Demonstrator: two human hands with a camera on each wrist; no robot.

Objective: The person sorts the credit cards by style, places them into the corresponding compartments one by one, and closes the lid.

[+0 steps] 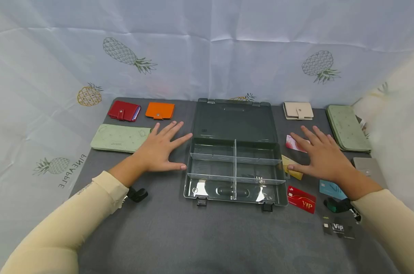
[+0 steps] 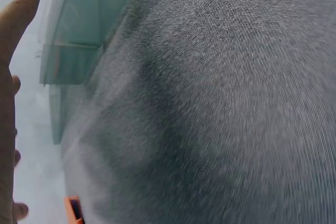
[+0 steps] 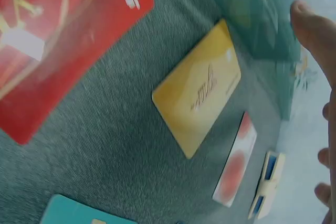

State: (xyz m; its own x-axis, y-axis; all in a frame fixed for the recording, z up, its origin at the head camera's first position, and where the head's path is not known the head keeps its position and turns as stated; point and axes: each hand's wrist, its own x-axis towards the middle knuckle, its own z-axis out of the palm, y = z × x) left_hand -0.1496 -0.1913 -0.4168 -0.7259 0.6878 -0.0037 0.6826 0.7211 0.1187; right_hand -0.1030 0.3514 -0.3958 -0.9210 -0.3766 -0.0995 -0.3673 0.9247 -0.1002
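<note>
Cards lie scattered just right of the open box [image 1: 234, 167]: a yellow card [image 1: 292, 167], a pink card [image 1: 293, 143] and a red card [image 1: 301, 199]. Our right hand [image 1: 321, 156] hovers flat over the yellow one, fingers spread, grasping nothing. Left of the box, our left hand [image 1: 159, 148] rests open on the cloth, likely steadying us.
</note>
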